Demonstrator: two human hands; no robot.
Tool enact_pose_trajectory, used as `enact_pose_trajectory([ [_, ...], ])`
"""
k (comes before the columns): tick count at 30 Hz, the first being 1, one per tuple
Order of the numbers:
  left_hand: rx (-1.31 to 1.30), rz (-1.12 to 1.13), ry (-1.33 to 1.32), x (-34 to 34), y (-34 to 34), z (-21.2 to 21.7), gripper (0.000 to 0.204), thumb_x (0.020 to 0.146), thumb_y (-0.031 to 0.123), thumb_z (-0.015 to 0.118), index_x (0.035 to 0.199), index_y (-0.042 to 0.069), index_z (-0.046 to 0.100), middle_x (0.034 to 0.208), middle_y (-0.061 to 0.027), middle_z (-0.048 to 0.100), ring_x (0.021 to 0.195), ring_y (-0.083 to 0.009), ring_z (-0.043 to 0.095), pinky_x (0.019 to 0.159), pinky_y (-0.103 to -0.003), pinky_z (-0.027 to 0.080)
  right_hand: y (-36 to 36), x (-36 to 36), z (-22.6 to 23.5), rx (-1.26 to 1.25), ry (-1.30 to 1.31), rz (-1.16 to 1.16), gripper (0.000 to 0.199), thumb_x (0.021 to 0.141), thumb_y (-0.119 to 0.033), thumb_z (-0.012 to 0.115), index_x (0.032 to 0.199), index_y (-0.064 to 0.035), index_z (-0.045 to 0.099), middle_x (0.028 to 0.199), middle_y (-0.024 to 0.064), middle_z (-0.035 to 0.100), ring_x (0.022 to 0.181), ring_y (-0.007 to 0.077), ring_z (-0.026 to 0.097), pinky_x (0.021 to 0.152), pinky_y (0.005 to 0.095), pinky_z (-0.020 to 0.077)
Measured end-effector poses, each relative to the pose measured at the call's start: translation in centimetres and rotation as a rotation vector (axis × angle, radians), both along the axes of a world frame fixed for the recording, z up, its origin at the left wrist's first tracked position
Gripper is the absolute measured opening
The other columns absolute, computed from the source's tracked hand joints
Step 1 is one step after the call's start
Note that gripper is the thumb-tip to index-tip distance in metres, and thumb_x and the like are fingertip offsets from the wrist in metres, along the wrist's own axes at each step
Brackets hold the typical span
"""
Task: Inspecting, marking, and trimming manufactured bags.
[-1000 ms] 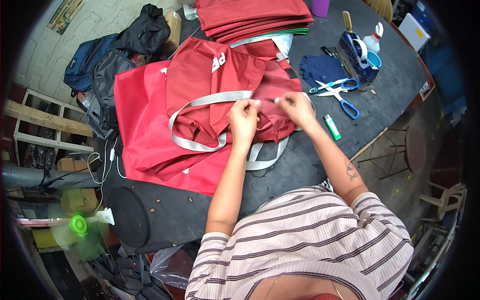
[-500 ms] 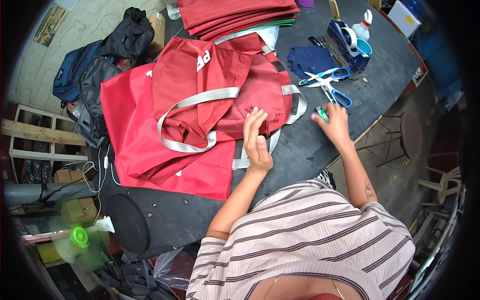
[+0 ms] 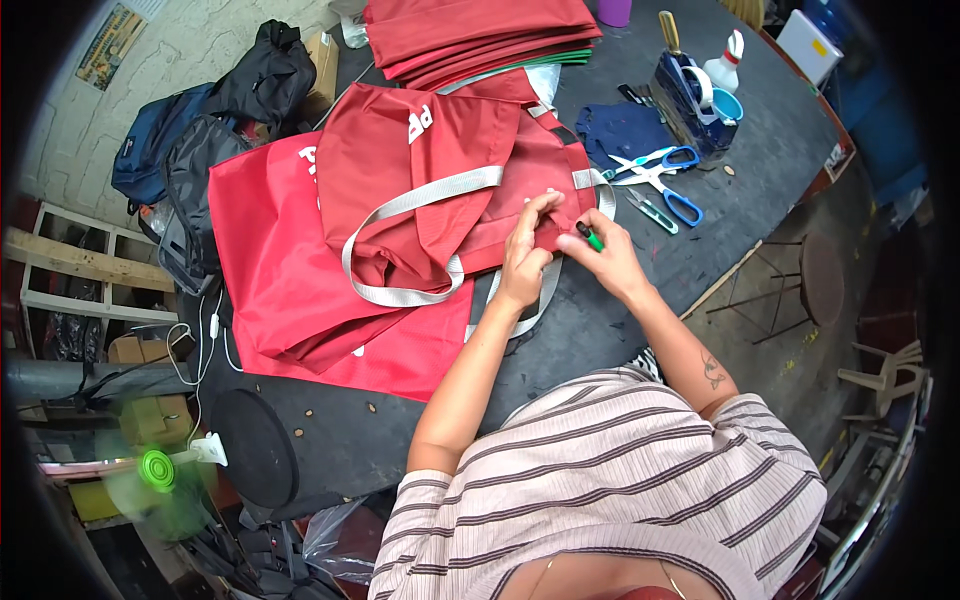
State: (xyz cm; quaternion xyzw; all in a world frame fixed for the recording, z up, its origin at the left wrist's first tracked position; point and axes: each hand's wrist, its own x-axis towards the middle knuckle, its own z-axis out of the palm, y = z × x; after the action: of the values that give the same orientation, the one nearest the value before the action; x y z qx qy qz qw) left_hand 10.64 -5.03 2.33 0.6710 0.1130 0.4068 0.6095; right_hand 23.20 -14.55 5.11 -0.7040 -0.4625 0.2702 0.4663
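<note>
A red fabric bag [image 3: 400, 150] with grey webbing handles [image 3: 370, 222] lies across the table in front of me. My left hand [image 3: 525, 262] is closed at its near right edge, gripping a bit of the red cloth. Beside it, my right hand [image 3: 610, 255] holds a small green lighter [image 3: 590, 236] with a dark end, close to the same gathered cloth. My fingers partly hide the lighter and the pinched spot. Beyond my right hand lie blue-handled scissors [image 3: 655, 172] and small thread snips [image 3: 655, 212].
Folded red bags [image 3: 480, 40] are stacked at the far side. A dark organizer box [image 3: 690, 105], a spray bottle [image 3: 724, 65] and a navy cloth [image 3: 620, 132] sit at the far right. Backpacks [image 3: 160, 145] lie at the left. A spinning green fan [image 3: 158, 470] is at lower left.
My right hand has moved left with the lighter, from beside the scissors to the bag's edge. My left hand has closed on the cloth, and the bag has shifted slightly right.
</note>
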Motion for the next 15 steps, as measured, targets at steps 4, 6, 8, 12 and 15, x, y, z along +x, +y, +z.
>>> enact_pose_trajectory([
  [4, -0.039, -0.068, -0.06, 0.0, 0.3, 0.5, 0.068, 0.061, 0.001, 0.042, 0.129, -0.004, 0.039, 0.126, -0.0198, 0.049, 0.126, -0.0303, 0.042, 0.109, -0.041, 0.024, 1.4, 1.1, -3.6, 0.02, 0.037, -0.008, 0.029, 0.079, -0.024, 0.07, 0.081, 0.002, 0.056, 0.061, 0.005, 0.053, 0.056, 0.0122, 0.049, 0.054, 0.0306, 0.041],
  [6, 0.338, 0.027, 0.32, 0.4, 0.3, 1.1, 0.07, 0.062, -0.005, 0.044, 0.132, -0.001, 0.036, 0.129, -0.0195, 0.048, 0.131, -0.0338, 0.036, 0.111, -0.047, 0.016, 1.6, 1.8, -4.9, 0.121, 0.164, 0.036, 0.022, 0.083, -0.019, 0.067, 0.083, 0.0009, 0.058, 0.06, 0.0028, 0.054, 0.052, 0.0098, 0.048, 0.048, 0.0279, 0.0384],
  [8, 0.429, 0.012, 0.381, 0.8, -0.1, 1.2, 0.071, 0.066, -0.008, 0.047, 0.135, 0.001, 0.031, 0.133, -0.0191, 0.044, 0.134, -0.0363, 0.029, 0.112, -0.052, 0.009, 1.3, 2.3, -5.0, -0.095, 0.772, 0.062, 0.016, 0.086, -0.016, 0.064, 0.086, -0.0016, 0.059, 0.06, 0.0018, 0.057, 0.047, 0.0057, 0.044, 0.043, 0.0235, 0.0328],
  [12, 0.603, 0.028, 0.479, 1.6, -0.1, 0.9, 0.073, 0.072, -0.008, 0.049, 0.139, 0.004, 0.024, 0.139, -0.019, 0.036, 0.135, -0.0359, 0.027, 0.112, -0.051, 0.01, 0.9, 1.8, -3.4, -0.065, 0.595, -0.096, 0.019, 0.089, -0.021, 0.06, 0.083, -0.0031, 0.057, 0.06, -0.0001, 0.055, 0.045, 0.0046, 0.042, 0.042, 0.0216, 0.0316],
  [15, 0.528, -0.002, 0.477, 1.6, 0.2, 1.7, 0.082, 0.068, -0.011, 0.049, 0.142, 0.005, 0.018, 0.143, -0.0185, 0.031, 0.136, -0.0357, 0.023, 0.112, -0.051, 0.009, -0.1, 2.8, -3.3, 0.008, 0.065, -0.247, 0.032, 0.09, -0.031, 0.056, 0.088, -0.0007, 0.049, 0.076, 0.0121, 0.059, 0.067, 0.0202, 0.057, 0.062, 0.0326, 0.0441],
])
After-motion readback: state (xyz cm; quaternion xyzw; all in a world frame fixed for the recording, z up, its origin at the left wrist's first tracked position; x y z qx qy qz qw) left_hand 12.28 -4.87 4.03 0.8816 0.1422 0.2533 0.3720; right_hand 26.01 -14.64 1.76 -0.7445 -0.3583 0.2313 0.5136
